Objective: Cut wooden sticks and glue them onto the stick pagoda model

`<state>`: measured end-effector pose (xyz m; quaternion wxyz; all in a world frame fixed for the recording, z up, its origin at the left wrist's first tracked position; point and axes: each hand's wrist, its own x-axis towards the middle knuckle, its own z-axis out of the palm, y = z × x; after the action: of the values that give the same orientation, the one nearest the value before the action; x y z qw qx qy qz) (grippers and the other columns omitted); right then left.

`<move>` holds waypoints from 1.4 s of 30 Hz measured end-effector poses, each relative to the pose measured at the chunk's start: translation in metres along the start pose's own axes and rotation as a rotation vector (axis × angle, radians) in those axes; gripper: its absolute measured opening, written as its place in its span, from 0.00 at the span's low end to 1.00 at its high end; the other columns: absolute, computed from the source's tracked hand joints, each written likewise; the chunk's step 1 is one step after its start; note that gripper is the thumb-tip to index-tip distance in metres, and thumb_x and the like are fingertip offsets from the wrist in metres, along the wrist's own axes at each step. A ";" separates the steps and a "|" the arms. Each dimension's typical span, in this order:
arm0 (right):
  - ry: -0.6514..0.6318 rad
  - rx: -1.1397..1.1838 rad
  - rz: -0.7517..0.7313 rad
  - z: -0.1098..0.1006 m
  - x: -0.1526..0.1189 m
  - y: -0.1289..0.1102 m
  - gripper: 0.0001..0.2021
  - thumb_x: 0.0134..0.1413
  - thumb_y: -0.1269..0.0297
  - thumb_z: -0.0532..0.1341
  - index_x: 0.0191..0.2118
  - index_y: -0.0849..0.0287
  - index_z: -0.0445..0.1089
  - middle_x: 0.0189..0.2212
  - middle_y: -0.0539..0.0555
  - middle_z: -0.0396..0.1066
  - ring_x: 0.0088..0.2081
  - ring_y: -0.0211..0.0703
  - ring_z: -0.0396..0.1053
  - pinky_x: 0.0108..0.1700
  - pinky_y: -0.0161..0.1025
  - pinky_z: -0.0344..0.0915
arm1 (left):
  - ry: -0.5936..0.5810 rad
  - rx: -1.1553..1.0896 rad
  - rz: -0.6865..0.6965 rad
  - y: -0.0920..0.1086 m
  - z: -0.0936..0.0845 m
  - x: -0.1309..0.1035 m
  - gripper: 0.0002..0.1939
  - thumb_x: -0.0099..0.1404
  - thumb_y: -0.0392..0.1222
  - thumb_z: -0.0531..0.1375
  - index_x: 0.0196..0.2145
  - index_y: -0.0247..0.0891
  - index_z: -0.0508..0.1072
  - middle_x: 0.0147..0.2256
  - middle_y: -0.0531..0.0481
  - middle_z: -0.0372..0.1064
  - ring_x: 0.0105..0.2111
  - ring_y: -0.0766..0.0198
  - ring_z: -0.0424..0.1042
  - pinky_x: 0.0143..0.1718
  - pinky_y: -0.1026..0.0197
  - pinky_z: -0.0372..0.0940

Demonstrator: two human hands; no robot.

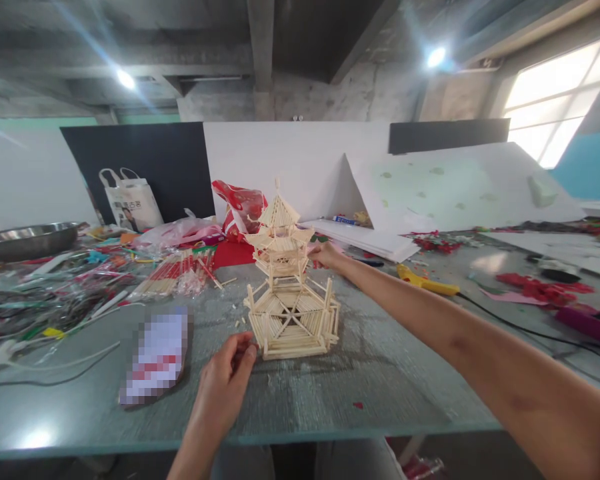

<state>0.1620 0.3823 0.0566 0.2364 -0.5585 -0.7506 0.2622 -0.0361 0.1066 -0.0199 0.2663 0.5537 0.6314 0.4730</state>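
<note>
A tiered pagoda model of pale wooden sticks (pixel 293 313) stands upright on the table, with a wide polygonal base and a pointed roof on top. My left hand (pixel 234 363) is beside the base's front left corner, thumb and fingers curled close together at its edge; whether they pinch a stick is hidden. Reaching further in, my right hand (pixel 325 255) is at the right side of the middle tier, its fingertips bent against or just beside the sticks. What those fingertips hold, if anything, is too small to make out.
A yellow glue gun (pixel 427 281) with a black cable lies on the right. Bundled sticks (pixel 165 275), plastic scraps and a steel bowl (pixel 29 241) are at the left. White boards (pixel 363 240) lie behind the model. The glass table's front edge (pixel 290 438) is near me.
</note>
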 end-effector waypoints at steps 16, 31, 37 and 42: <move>0.102 0.188 -0.021 0.021 -0.103 0.073 0.08 0.44 0.69 0.55 0.31 0.62 0.70 0.17 0.46 0.66 0.15 0.31 0.57 0.17 0.30 0.50 | 0.064 -0.111 0.055 0.003 0.002 0.000 0.16 0.60 0.49 0.53 0.39 0.35 0.69 0.33 0.46 0.74 0.32 0.60 0.74 0.37 0.59 0.66; 0.122 0.350 0.016 0.019 -0.103 0.068 0.11 0.43 0.61 0.53 0.29 0.61 0.68 0.15 0.46 0.61 0.13 0.30 0.52 0.16 0.31 0.47 | 0.049 -0.151 0.049 0.000 0.003 0.000 0.16 0.62 0.49 0.52 0.40 0.35 0.68 0.32 0.47 0.73 0.33 0.60 0.73 0.37 0.60 0.65; 0.130 0.370 0.014 0.018 -0.107 0.067 0.13 0.45 0.56 0.54 0.28 0.61 0.66 0.16 0.46 0.61 0.13 0.30 0.53 0.16 0.31 0.46 | 0.053 -0.135 0.045 0.001 0.002 -0.002 0.16 0.62 0.49 0.51 0.41 0.36 0.68 0.33 0.47 0.73 0.34 0.59 0.73 0.38 0.59 0.65; 0.135 0.374 0.017 0.018 -0.108 0.067 0.13 0.45 0.54 0.54 0.27 0.61 0.65 0.16 0.46 0.61 0.13 0.30 0.53 0.16 0.31 0.45 | 0.065 -0.152 0.041 0.001 0.001 -0.003 0.16 0.61 0.49 0.52 0.40 0.36 0.69 0.32 0.48 0.74 0.33 0.59 0.73 0.37 0.59 0.65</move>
<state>0.2268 0.2918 -0.0083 0.3838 -0.5273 -0.6665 0.3610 -0.0337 0.1042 -0.0196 0.2771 0.5293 0.5904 0.5426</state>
